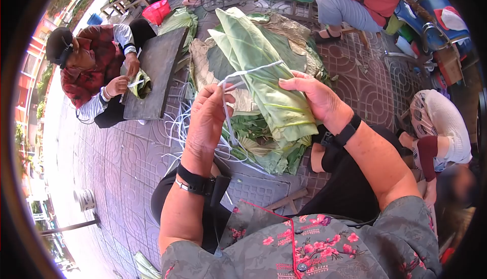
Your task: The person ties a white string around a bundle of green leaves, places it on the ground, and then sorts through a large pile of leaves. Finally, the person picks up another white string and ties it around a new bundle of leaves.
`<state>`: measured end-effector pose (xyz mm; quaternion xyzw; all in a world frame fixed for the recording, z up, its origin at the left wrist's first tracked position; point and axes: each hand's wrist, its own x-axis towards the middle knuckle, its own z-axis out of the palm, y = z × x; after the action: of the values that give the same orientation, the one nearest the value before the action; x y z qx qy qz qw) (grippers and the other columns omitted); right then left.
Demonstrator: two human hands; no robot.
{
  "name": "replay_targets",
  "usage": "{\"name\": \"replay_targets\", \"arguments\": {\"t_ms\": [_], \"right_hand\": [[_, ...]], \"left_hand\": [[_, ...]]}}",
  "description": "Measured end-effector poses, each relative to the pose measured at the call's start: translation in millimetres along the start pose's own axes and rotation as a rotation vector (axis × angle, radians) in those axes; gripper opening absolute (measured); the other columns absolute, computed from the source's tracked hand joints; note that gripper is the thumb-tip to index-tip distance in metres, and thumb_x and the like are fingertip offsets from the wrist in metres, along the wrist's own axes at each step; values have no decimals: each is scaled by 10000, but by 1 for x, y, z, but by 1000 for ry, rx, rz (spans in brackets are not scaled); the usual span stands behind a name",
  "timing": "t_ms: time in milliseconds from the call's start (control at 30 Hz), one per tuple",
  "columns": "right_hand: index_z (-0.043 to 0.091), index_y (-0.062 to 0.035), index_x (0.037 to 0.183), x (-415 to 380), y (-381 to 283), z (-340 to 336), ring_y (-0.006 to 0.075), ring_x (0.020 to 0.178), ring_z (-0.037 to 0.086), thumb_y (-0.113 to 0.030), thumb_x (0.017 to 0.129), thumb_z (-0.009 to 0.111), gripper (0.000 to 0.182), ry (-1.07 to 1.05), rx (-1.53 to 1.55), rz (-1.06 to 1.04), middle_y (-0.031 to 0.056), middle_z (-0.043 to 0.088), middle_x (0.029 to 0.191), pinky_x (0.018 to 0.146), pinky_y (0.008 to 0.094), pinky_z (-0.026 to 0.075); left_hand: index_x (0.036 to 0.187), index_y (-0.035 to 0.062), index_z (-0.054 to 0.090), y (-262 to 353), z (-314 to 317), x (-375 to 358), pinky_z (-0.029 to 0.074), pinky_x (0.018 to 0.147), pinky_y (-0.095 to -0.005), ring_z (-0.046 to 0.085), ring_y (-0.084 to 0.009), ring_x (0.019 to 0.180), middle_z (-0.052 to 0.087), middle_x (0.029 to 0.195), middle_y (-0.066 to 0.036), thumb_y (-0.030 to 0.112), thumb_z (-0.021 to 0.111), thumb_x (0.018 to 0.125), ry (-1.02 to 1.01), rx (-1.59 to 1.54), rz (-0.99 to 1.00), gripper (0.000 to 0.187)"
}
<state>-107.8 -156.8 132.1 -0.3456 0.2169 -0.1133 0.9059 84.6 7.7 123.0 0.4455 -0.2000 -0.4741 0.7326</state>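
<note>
A folded bundle of large green leaves [269, 86] hangs in front of me, tilted, its pointed end up and to the left. My right hand [317, 96] grips the bundle's right side, thumb on top. Pinched between the fingers of my left hand [210, 109] is a white plastic strip [253, 69], which crosses the front of the bundle and trails down below the hand. Under the bundle lies a wide pile of green and browned leaves [299, 40]. More white strips [177, 121] are strewn on the ground left of the pile.
At the left a person [96, 71] holds a small leaf bundle over a dark board [154, 73]. Other people sit at the top right [355, 0] and right [441, 126]. A red basin [156, 12] stands at the upper left, blue containers [431, 5] at the upper right.
</note>
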Motion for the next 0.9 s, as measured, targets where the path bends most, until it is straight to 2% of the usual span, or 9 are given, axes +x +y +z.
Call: {"name": "replay_targets", "arguments": {"t_ms": [200,233,300,333,433,500,600,700,900], "right_hand": [[554,10,1286,-12,-1,9,131,966,648,-115,839,698,486,-222,-183,132,82,657,1151,876,275,512],[546,9,1301,-14,-3,10,126,989,634,-125,835,705,510,-244,-275,166,77,652,1168,895,270,496],[532,9,1331,-14,-2,12,115,1035,605,-143,827,717,558,-299,-456,235,68,642,1204,933,262,465],[512,9,1360,-13,-3,11,115,1077,573,-161,817,728,608,-331,-528,245,56,629,1229,959,269,442],[515,9,1355,-13,-11,9,123,1073,579,-165,818,724,602,-362,-587,319,53,628,1225,955,273,446],[535,15,1320,-12,-14,3,129,1040,583,-202,816,726,581,-380,-760,294,67,645,1169,924,279,455],[572,28,1251,-10,-19,0,138,990,588,-229,803,722,537,-424,-1053,265,89,659,1085,878,289,468],[582,30,1234,-9,-13,-4,147,988,591,-216,800,710,515,-296,-1112,231,93,659,1078,874,289,469],[601,31,1182,-4,-8,-10,104,935,595,-166,824,693,419,-41,-848,42,51,657,1053,839,263,475]], "left_hand": [[1123,12,556,0,-61,17,482,635,-261,635,-155,889,651,1170,-113,82,529,967,-64,-339,-6,173],[1175,3,563,12,-39,14,528,702,-286,654,-170,912,665,1143,-109,104,526,975,205,-300,-20,227],[1214,-8,564,28,-32,3,557,797,-317,668,-188,918,677,1121,-113,143,531,985,199,-300,5,276],[1140,-2,584,27,-53,2,558,862,-337,669,-193,888,683,1077,-117,156,560,985,103,-257,50,223],[1071,15,581,39,-77,6,562,831,-341,666,-192,882,684,1033,-115,150,574,987,27,-85,143,159],[1037,35,563,48,-82,2,555,717,-313,645,-157,807,677,1010,-132,142,569,992,266,-108,176,116],[1032,34,562,70,-127,-5,531,668,-281,649,-158,775,688,986,-129,129,561,980,507,-32,226,109],[1031,27,556,82,-145,-14,537,664,-277,667,-169,754,696,921,-118,119,552,978,758,210,315,106],[1036,2,517,88,-151,-25,544,669,-259,686,-172,766,679,878,-113,101,547,982,962,434,500,117]]}}
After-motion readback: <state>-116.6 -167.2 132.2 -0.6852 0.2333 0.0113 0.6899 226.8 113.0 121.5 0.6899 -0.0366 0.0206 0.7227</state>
